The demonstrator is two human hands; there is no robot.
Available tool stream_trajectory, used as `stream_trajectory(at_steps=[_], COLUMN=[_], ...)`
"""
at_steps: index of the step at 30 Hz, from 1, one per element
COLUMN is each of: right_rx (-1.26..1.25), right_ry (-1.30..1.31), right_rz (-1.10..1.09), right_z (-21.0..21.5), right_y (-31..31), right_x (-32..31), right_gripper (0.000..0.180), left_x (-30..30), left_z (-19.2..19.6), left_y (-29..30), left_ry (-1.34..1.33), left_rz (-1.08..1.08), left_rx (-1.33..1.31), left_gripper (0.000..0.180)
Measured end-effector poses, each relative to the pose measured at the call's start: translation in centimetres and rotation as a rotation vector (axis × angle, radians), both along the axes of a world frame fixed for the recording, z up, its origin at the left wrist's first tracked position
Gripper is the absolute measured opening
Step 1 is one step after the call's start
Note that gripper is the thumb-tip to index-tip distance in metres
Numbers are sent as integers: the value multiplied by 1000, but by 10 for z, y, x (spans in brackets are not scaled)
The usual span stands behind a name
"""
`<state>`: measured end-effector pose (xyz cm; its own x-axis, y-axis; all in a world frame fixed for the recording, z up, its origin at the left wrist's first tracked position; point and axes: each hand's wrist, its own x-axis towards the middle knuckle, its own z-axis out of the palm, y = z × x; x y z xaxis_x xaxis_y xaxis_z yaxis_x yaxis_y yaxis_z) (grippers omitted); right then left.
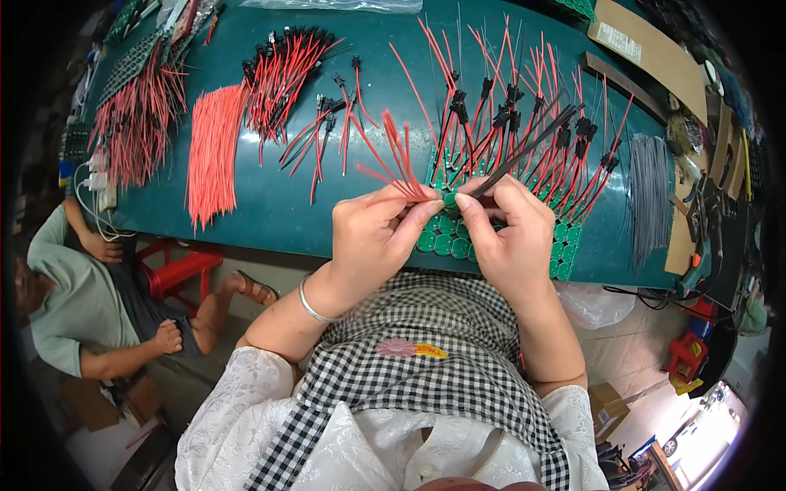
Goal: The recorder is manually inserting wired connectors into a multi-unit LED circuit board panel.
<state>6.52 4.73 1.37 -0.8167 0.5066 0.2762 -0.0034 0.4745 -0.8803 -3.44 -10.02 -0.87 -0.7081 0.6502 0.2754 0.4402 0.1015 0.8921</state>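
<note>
My left hand (pixel 378 225) pinches a small bunch of red wires (pixel 399 155) that fan up and away from me. Close beside it, my right hand (pixel 512 229) is closed on a bunch of black wires (pixel 532 146) slanting up to the right. The fingertips of both hands nearly meet above a panel of small round green circuit boards (pixel 446 244). Red and black leads with black plug connectors (pixel 501 119) stand up from the panel's far part. What the fingertips touch on the panel is hidden.
On the green table (pixel 282 217) lie a stack of red wires (pixel 214 155), a pile of connector leads (pixel 286 74) and wired boards (pixel 139 114). Black wires (pixel 649 192) lie right, near cardboard (pixel 647 53). A seated person (pixel 94 286) is at left beside a red stool (pixel 176 274).
</note>
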Motion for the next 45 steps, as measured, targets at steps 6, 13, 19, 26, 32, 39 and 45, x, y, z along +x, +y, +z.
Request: stream_trajectory(at_steps=[6,13,19,26,32,39,45], right_rx=[22,3,14,-14,6,148,-16], right_ry=[-21,-37,15,-13,-13,-60,-53], right_rz=[-16,-35,-14,-25,-17,12,-2], right_z=[-3,-3,-3,-2,-2,-4,4], right_y=[1,1,1,0,-1,-1,-3], right_x=[4,4,3,5,2,-4,-1], right_gripper=[12,12,9,9,8,15,19], left_x=[-1,-3,-1,-1,1,3,3], left_z=[-1,-6,0,2,2,2,5], left_y=[0,3,2,5,7,6,1], left_ry=[7,151,119,237,314,294,32], left_rz=[-25,-12,-28,9,15,44,63], left_rx=[-6,42,-54,-45,-78,-61,8], left_gripper=[10,14,26,29,35,35,25])
